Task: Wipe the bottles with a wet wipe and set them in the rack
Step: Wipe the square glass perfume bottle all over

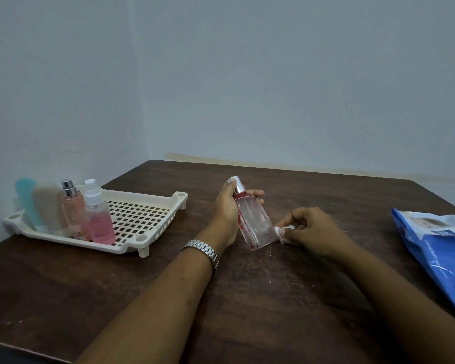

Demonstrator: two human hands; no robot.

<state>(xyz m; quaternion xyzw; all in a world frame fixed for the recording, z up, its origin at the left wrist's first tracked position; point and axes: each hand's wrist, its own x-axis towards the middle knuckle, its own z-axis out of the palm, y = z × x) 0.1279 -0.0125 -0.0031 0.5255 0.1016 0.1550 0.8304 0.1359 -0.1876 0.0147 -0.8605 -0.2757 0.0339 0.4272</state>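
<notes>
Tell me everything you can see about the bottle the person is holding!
The bottle is clear and looks like glass or plastic, with flat sides, red print down one edge and a shiny silver top. It looks nearly empty. It is tilted, top pointing away, held over the table. The left hand grips its upper part, and the right hand presses a white wipe against its bottom end.

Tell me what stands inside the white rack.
Four bottles stand at the left end of the rack: a teal bottle, a beige bottle, a silver-capped perfume bottle and a pink spray bottle. Whatever lies behind them is covered.
</notes>
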